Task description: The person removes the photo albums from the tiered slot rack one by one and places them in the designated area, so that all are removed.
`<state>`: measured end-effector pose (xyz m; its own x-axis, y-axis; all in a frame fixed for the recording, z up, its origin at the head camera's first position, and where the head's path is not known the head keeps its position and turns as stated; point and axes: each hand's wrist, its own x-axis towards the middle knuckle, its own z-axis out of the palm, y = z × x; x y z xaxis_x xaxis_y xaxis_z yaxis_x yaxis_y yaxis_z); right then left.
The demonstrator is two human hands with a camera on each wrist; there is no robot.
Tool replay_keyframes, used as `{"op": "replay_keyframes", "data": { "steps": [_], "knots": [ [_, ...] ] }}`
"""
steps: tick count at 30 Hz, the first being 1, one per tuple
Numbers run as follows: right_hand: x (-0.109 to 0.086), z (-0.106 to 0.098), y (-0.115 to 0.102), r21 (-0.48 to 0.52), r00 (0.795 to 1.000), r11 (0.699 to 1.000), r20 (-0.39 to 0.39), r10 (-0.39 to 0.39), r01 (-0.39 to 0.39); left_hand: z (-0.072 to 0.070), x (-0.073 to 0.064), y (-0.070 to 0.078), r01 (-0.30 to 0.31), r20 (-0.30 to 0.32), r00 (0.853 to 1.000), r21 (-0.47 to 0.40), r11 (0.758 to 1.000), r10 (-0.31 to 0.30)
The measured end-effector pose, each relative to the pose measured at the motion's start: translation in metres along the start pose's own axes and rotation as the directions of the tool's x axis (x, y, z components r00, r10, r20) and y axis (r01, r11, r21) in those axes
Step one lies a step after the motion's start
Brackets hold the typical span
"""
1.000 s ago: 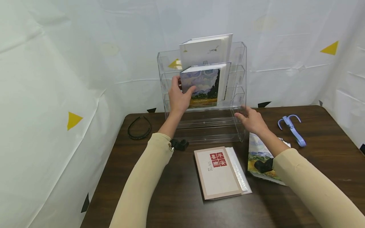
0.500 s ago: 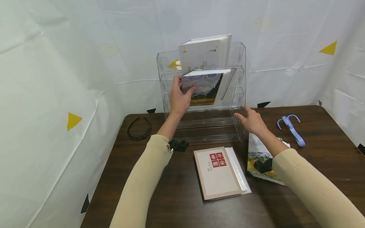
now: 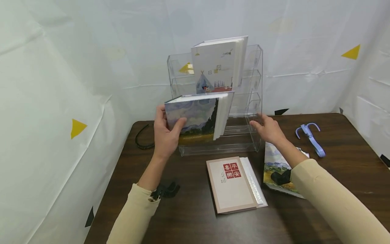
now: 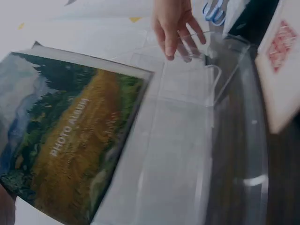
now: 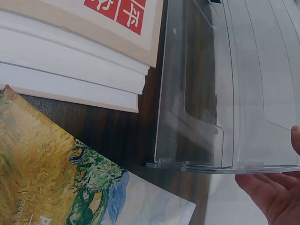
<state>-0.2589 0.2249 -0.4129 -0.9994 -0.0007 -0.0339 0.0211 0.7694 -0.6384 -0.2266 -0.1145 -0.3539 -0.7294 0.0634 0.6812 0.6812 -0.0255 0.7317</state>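
Note:
My left hand grips a photo album with a painted landscape cover, thumb on the front and fingers behind its left edge. The album is tilted in front of a clear tiered rack; "PHOTO ALBUM" is legible on its cover in the left wrist view. At the rack's right side panel, my right hand holds the edge, with the thumb on one side and the fingers on the other. A white album with a tent drawing stands in the rack's upper part, its bottom hidden behind the held album.
On the dark table, a beige album with red characters lies before the rack. Another landscape album lies under my right forearm. A black headband is at the left, a light-blue folding hanger at the right.
My left hand has lifted the landscape album out of the rack and brought it left and toward me, showing more of the white album behind. My right hand has stayed at the rack's side.

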Motion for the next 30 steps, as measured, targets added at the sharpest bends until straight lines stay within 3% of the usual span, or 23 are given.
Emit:
{"op": "replay_keyframes", "data": {
  "steps": [4,6,8,10,13,17,19,21,25,27,30],
  "knots": [
    [0.000,-0.002,-0.002,0.005,1.000,1.000,-0.009,0.002,-0.002,-0.022,-0.038,0.007,0.158,-0.030,0.987,0.041,0.987,-0.157],
    [0.000,-0.002,-0.003,0.008,1.000,1.000,-0.011,0.004,-0.004,-0.032,-0.057,0.008,0.259,-0.053,0.965,0.062,0.964,-0.256],
    [0.000,-0.002,-0.004,0.009,1.000,1.000,-0.011,0.004,-0.004,-0.042,-0.075,0.008,0.363,-0.085,0.931,0.082,0.928,-0.356],
    [-0.001,-0.002,-0.004,0.009,1.000,1.000,-0.009,0.004,-0.004,-0.050,-0.092,0.007,0.465,-0.116,0.883,0.099,0.880,-0.454],
    [-0.001,-0.002,-0.005,0.007,1.000,1.000,-0.010,0.004,-0.004,-0.061,-0.115,0.001,0.604,-0.149,0.796,0.117,0.789,-0.587],
    [-0.001,-0.002,-0.005,0.006,1.000,1.000,-0.013,0.005,-0.004,-0.068,-0.139,-0.015,0.732,-0.164,0.681,0.118,0.671,-0.714],
    [0.000,-0.001,-0.004,0.005,1.000,1.000,-0.015,0.003,-0.003,-0.070,-0.147,-0.024,0.770,-0.157,0.637,0.119,0.626,-0.754],
    [0.000,-0.001,-0.003,0.006,1.000,1.000,-0.019,0.001,-0.001,-0.072,-0.154,-0.033,0.792,-0.144,0.611,0.135,0.596,-0.779],
    [0.000,0.001,-0.002,0.014,1.000,1.000,-0.015,0.003,-0.003,-0.075,-0.162,-0.043,0.812,-0.102,0.577,0.181,0.555,-0.810],
    [-0.001,0.001,-0.001,0.016,1.000,1.000,-0.013,0.005,-0.004,-0.078,-0.163,-0.046,0.812,-0.073,0.567,0.214,0.542,-0.820],
    [-0.001,0.002,0.000,0.017,1.000,1.000,-0.016,0.005,-0.005,-0.082,-0.161,-0.050,0.798,-0.052,0.564,0.291,0.527,-0.824]
  ]
}}
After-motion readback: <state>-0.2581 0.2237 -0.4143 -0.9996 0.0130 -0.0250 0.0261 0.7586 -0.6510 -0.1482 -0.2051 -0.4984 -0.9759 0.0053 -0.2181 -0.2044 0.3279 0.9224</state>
